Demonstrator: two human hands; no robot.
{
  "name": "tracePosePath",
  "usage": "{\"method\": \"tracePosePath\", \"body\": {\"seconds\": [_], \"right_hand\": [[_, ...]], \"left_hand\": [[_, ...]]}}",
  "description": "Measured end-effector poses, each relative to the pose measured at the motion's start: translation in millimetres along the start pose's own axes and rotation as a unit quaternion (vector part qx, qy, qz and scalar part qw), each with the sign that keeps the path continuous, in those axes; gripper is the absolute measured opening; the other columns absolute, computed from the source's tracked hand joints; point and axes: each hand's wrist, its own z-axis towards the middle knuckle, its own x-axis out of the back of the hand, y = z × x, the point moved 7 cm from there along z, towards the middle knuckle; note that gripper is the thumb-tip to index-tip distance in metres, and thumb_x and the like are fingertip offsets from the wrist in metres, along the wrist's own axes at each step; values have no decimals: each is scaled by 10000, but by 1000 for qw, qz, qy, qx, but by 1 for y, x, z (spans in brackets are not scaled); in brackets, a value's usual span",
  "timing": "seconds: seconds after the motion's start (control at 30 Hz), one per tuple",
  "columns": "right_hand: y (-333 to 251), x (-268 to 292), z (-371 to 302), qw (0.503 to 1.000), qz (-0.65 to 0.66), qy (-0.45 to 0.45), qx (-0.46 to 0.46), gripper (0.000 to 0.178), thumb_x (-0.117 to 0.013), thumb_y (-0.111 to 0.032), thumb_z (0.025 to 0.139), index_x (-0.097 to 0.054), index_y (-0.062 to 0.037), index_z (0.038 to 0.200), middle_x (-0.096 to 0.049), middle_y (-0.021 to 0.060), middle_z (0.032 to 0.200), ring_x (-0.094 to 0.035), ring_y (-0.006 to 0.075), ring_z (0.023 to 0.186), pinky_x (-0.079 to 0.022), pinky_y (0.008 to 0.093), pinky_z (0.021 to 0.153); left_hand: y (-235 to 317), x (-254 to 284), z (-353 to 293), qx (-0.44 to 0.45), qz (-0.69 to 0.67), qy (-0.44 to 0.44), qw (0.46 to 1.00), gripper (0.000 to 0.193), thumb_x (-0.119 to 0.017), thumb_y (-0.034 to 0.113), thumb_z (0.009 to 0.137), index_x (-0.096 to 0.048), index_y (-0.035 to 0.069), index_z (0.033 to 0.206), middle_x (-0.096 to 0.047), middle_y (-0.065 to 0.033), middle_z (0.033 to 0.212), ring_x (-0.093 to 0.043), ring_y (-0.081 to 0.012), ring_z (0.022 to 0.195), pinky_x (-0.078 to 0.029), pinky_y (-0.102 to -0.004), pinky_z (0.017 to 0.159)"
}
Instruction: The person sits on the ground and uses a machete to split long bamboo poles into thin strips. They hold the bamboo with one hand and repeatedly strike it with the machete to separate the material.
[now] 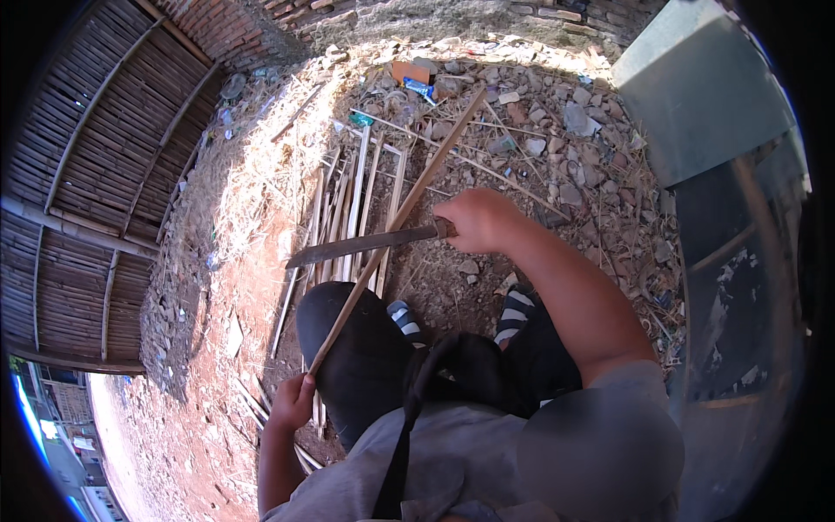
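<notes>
My right hand (478,221) is closed around the handle of a machete (339,250), whose long dark blade points left. My left hand (294,402) grips the near end of a long, narrow bamboo strip (437,165). The strip slants up over my left knee and away to the right, its far end above the littered ground. The blade crosses the strip near its middle; whether they touch I cannot tell. Beyond my knees, several pale split strips (358,183) lie on the ground, and more slats (252,402) lie beside my left forearm.
A woven bamboo wall (104,130) stands at the left, a brick wall (409,35) at the back. Grey-green and dark panels (709,104) line the right. Stones and rubbish (557,139) cover the ground at the far right. My sandalled feet (513,315) are just beyond my lap.
</notes>
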Motion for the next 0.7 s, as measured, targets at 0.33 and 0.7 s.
{"method": "tracePosePath", "body": {"seconds": [0.33, 0.7], "right_hand": [[51, -4, 14, 988, 109, 87, -71, 378, -754, -301, 816, -668, -62, 1097, -713, 169, 1006, -687, 353, 967, -551, 454, 839], [100, 5, 11, 961, 163, 177, -140, 266, -726, -308, 841, -662, -94, 985, -710, 128, 927, -690, 343, 933, -551, 468, 827]], "left_hand": [[-1, 4, 1, 20, 11, 0, 1000, 522, -451, 399, 1046, -589, -35, 791, -568, -231, 633, -587, -420, 596, -438, -471, 578], [8, 2, 2, -48, 57, 53, 996, 541, -452, 435, 1040, -578, -28, 792, -568, -253, 653, -598, -462, 636, -442, -496, 590]]}}
